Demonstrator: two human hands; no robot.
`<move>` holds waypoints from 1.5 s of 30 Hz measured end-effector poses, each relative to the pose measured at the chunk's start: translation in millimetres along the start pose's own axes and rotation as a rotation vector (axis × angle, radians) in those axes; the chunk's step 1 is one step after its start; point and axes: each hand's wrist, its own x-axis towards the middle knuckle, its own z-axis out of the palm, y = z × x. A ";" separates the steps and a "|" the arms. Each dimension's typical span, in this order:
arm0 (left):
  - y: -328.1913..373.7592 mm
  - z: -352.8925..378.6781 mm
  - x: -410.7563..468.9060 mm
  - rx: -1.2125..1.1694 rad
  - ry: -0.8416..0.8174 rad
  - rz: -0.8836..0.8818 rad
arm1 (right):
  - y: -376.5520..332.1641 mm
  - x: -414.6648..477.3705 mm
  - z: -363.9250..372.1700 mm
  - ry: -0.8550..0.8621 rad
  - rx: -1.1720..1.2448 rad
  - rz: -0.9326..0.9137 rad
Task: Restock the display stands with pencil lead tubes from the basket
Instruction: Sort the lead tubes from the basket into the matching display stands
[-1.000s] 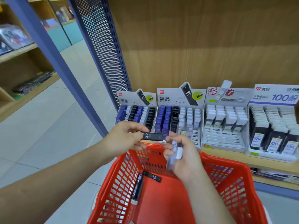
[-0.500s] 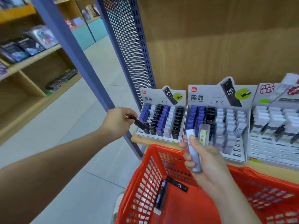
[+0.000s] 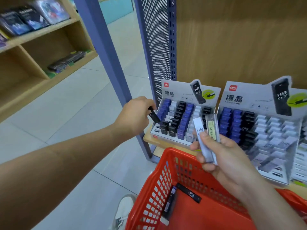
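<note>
My left hand grips a black 0.7 lead tube, its lower end at the front left corner of the left display stand. That stand holds rows of blue, black and white tubes. My right hand is closed around two pale tubes, one marked HB, held above the red basket. A black tube and a dark blue tube lie in the basket. A second display stand sits to the right.
A purple perforated metal panel and a slanted post stand left of the stands. Wooden shelves with books line the far left. My white shoe is on the tiled floor.
The view has swung left and closer. My left hand carried the black tube from above the basket to the left stand's front corner. My right hand keeps the pale tubes.
</note>
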 end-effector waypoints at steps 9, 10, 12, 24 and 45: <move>-10.9 27.1 -7.4 0.184 -0.156 0.138 | 21.6 3.3 -9.0 -0.040 0.091 0.088; -11.4 27.7 -7.3 0.204 -0.165 0.159 | 23.2 3.3 -9.9 -0.044 0.101 0.091; -13.4 27.1 -6.2 0.247 -0.188 0.184 | 25.4 2.9 -11.4 -0.049 0.112 0.094; -6.7 42.7 -5.1 0.131 -0.208 -0.009 | 25.1 0.4 -5.2 -0.006 0.196 0.091; 73.2 -16.7 -21.1 -0.961 -0.362 -0.185 | 6.6 -7.2 -5.4 0.149 0.114 -0.087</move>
